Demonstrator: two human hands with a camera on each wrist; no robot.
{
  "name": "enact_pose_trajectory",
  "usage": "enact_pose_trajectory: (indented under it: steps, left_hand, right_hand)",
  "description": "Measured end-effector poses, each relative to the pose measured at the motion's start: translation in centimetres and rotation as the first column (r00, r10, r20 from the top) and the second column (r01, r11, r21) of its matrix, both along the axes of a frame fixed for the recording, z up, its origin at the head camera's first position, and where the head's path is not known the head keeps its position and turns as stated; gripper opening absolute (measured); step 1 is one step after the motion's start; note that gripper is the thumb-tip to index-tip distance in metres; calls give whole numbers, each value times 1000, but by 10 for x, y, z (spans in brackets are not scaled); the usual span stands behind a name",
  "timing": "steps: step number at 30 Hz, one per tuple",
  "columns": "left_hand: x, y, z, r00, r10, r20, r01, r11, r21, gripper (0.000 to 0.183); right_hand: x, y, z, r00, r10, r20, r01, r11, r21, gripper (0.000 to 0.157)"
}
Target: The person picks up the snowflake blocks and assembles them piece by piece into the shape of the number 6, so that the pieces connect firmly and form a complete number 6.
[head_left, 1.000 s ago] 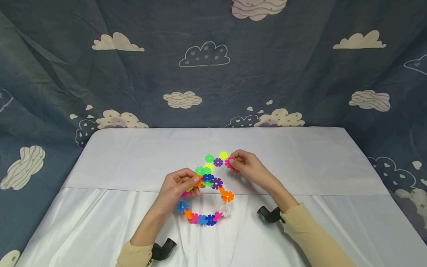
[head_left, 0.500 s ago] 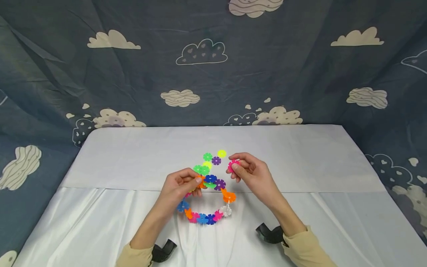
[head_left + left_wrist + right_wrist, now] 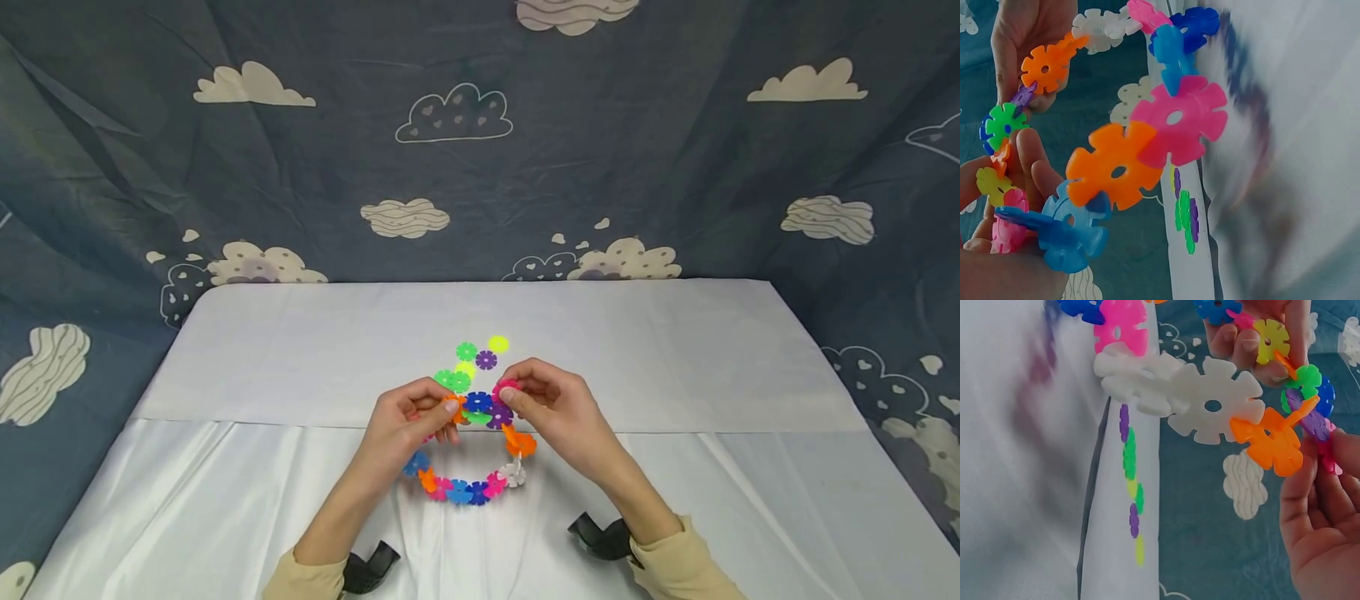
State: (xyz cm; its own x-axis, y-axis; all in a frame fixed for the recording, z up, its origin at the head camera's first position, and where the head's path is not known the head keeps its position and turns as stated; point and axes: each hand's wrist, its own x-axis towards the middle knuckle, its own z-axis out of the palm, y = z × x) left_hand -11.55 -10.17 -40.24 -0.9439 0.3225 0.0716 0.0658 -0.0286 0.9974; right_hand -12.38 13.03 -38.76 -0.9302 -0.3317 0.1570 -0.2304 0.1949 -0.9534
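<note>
A ring-like chain of colourful slotted flower-shaped plastic discs (image 3: 459, 492) hangs above the white cloth between both hands. My left hand (image 3: 408, 421) pinches the chain at an orange disc (image 3: 454, 408), thumb on its near side. A blue disc (image 3: 478, 402) and a purple disc (image 3: 498, 415) follow to the right. With thumb and fingers, my right hand (image 3: 558, 412) pinches a pink flower disc (image 3: 506, 388) against the purple one. In the right wrist view this pink disc (image 3: 1330, 459) sits at the purple disc's edge, partly behind the thumb; whether their slots interlock I cannot tell.
Loose discs lie on the table beyond the hands: green ones (image 3: 466, 352), a purple one (image 3: 486, 360) and yellow ones (image 3: 498, 343). White cloth (image 3: 262, 358) covers the table, and a dark cloud-patterned curtain (image 3: 300, 175) hangs behind. Black wrist mounts (image 3: 602, 537) stick out inward from the sleeves.
The right hand lifted the pink disc off the table beside the loose discs and brought it left and toward me to the chain's purple disc. The left hand kept its hold, shifting very little.
</note>
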Motion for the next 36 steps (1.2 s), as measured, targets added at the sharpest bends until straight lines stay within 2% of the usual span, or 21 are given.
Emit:
enact_pose_trajectory:
  steps: [4, 10, 15, 28, 32, 34, 36]
  left_hand:
    - [0, 0, 0, 1000, -2, -1, 2, 1000, 1, 14]
    - [1, 2, -1, 1000, -10, -12, 10, 1000, 16, 11]
    - [1, 4, -2, 1000, -7, 11, 7, 999, 34, 12]
    - [1, 5, -2, 1000, -24, -18, 24, 1000, 17, 11]
    - [1, 6, -2, 1000, -22, -6, 22, 1000, 5, 11]
    - [2, 6, -1, 1000, -25, -9, 25, 1000, -1, 11]
    - [2, 6, -1, 999, -27, -21, 27, 1000, -10, 11]
  right_hand:
    - [2, -2, 2, 1000, -14, -27, 13, 999, -36, 10]
    - [8, -8, 3, 993, -80, -82, 74, 994, -76, 15]
    - [10, -12, 3, 990, -118, -72, 112, 991, -78, 18]
    - [10, -16, -1, 986, -148, -82, 135, 980, -147, 19]
    - [11, -15, -1, 984, -147, -100, 135, 985, -111, 18]
    - [13, -17, 6, 982, -152, -116, 144, 987, -73, 17]
    - [13, -16, 6, 979, -153, -134, 148, 988, -44, 17]
